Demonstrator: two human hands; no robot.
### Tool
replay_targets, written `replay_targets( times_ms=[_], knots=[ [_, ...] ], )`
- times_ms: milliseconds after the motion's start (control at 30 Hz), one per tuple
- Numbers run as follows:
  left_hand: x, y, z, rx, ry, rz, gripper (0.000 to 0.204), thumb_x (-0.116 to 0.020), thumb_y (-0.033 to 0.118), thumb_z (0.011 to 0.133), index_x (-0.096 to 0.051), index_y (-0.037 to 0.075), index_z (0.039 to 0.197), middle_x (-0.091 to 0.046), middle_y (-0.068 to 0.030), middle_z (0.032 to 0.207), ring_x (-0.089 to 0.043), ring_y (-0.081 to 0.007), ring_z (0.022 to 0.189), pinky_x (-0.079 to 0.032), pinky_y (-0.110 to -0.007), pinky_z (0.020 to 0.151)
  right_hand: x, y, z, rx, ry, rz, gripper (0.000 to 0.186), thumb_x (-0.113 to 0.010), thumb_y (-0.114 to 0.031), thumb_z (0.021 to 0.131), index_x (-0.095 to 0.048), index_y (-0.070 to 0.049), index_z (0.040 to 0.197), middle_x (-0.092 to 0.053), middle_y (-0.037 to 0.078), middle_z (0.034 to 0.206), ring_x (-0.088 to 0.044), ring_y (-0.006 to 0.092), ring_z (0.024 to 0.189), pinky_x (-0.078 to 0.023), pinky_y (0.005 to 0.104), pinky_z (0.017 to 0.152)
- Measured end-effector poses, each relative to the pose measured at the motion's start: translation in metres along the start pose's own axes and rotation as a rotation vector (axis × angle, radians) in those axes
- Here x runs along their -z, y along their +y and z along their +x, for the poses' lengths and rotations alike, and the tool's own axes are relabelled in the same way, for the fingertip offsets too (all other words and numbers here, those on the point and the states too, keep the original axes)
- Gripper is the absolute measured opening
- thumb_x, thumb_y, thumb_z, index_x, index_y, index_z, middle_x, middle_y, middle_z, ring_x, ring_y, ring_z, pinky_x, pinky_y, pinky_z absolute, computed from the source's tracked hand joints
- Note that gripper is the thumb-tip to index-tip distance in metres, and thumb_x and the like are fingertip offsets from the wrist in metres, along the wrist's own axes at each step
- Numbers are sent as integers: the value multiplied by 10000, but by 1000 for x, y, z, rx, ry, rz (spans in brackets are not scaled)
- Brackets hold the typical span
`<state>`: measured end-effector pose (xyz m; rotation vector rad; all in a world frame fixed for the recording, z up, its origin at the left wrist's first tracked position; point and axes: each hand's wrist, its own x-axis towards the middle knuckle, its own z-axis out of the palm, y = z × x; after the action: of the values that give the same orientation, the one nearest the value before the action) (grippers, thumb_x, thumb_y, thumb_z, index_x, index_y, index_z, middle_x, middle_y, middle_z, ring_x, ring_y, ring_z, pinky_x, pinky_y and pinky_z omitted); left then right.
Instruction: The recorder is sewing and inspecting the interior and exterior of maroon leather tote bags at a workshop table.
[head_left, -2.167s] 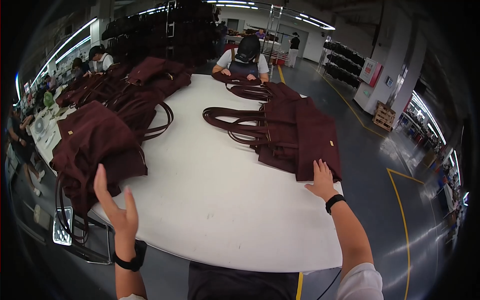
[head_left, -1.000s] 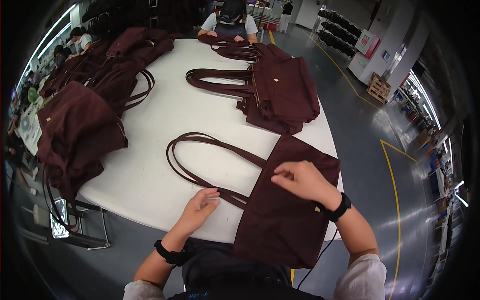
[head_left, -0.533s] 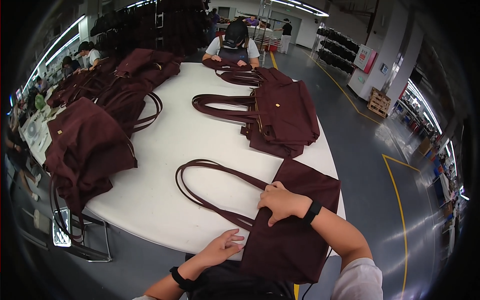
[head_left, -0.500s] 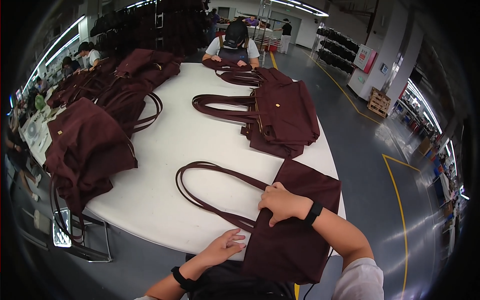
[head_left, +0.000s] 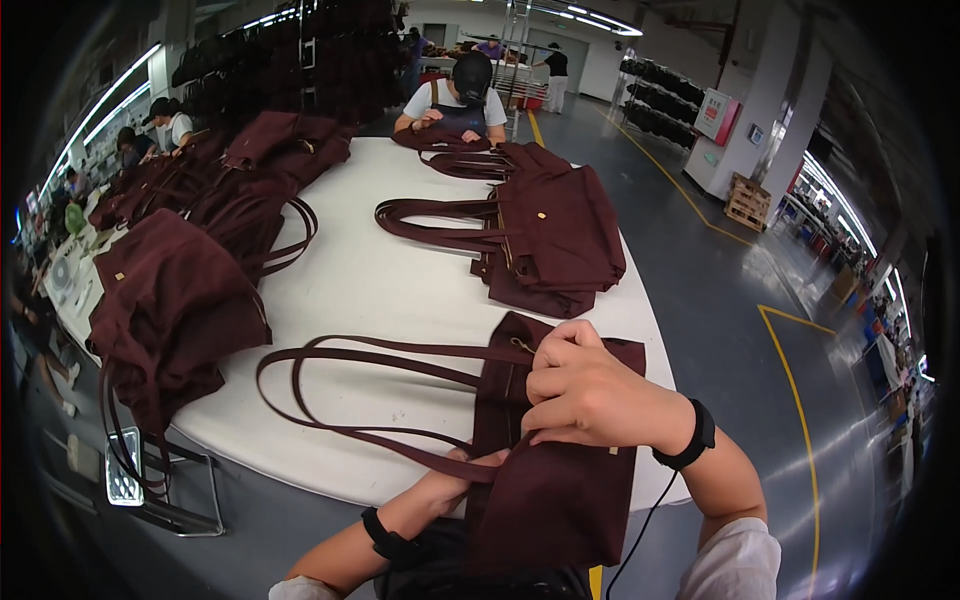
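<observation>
Right fingers (head_left: 545, 384) clamped on maroon bag (head_left: 560, 510) | left fingers (head_left: 493, 458) partly hidden, grip unclear

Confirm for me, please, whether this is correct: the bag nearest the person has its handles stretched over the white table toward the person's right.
Not quite: the head view shows the handles of the nearest bag stretched over the white table toward the person's left.

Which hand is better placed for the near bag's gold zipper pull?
Right hand, probably: it is closer to the gold zipper pull, while the left hand is farther off, partly covered by a handle strap.
</observation>
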<state>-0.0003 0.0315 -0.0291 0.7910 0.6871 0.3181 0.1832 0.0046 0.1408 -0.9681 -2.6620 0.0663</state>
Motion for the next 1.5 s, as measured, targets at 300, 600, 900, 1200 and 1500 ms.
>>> replay_targets(
  times_ms=[300,600,900,1200,1500],
  knots=[
    [30,51,-11,-486,199,-67,294,-585,211,904,-559,9,1117,-616,-48,1023,-580,-123,905,-490,-283,764,41,-25,-13,-67,257,-285,246,-764,-154,554,-612,-110,743,-513,-18,749,-519,195,830,-325,413,889],
    [36,58,-5,-518,110,-281,298,-559,173,910,-550,-44,1116,-637,-128,1025,-646,-180,864,-533,-299,763,-5,41,-92,-535,341,-140,178,-711,-64,685,-621,-79,838,-590,34,878,-534,231,876,-355,362,876],
    [6,65,-18,-583,149,-26,285,-552,149,915,-545,-16,1148,-614,-88,1064,-594,-134,934,-489,-277,812,-16,22,-125,-730,443,204,166,-526,-12,818,-624,5,950,-605,111,1041,-575,258,985,-437,331,868],
    [14,60,-14,-459,33,-252,341,-534,208,927,-516,-37,1164,-606,-124,1095,-613,-192,957,-510,-319,825,-21,14,-110,-789,492,333,244,-537,-189,905,-643,22,963,-616,109,1075,-571,209,955,-428,306,858],
    [23,48,-9,-387,-49,-449,355,-519,209,934,-505,-48,1179,-609,-133,1099,-621,-207,951,-513,-320,824,-28,-4,-90,-714,500,314,243,-618,-192,846,-618,-12,1010,-572,127,1147,-531,260,1076,-405,346,913]
  ],
)
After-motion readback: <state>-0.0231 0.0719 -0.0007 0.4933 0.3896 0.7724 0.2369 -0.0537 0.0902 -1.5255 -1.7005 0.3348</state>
